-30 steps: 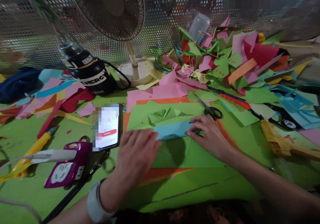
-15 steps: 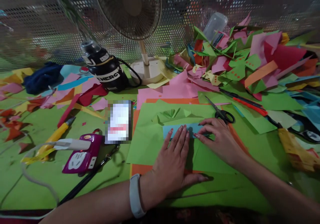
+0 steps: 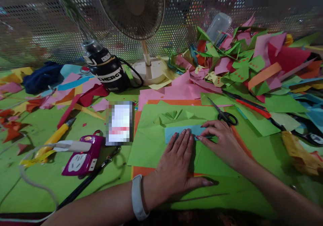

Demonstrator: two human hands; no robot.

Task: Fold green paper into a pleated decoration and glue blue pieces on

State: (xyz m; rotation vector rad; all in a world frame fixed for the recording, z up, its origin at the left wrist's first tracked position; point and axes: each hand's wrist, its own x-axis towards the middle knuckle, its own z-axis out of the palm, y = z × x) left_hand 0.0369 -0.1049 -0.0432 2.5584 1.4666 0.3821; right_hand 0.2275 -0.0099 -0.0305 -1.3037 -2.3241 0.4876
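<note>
Green table (image 3: 262, 148) — left hand (image 3: 174, 163) flat, partly hiding blue paper (image 3: 172, 131) — right hand (image 3: 223, 140) on it, grip unclear

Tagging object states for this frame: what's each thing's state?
Left hand, spread, fingertips on blue strip
Right hand, fingers bent at strip's right end, grip unclear
Blue strip, lying on green sheet
Green folded piece, pleated
Small black scissors, apparently closed
Phone, screen lit
Black bottle, standing
Fan, spin unclear
Wristband, worn

Across the green worktop (image 3: 118, 168) I see a fan (image 3: 132, 17) standing behind, a black bottle (image 3: 112, 77), a phone (image 3: 119, 123), a purple device (image 3: 95, 148), stacked green and orange sheets (image 3: 145, 143), and a heap of cut paper (image 3: 234, 62).
</note>
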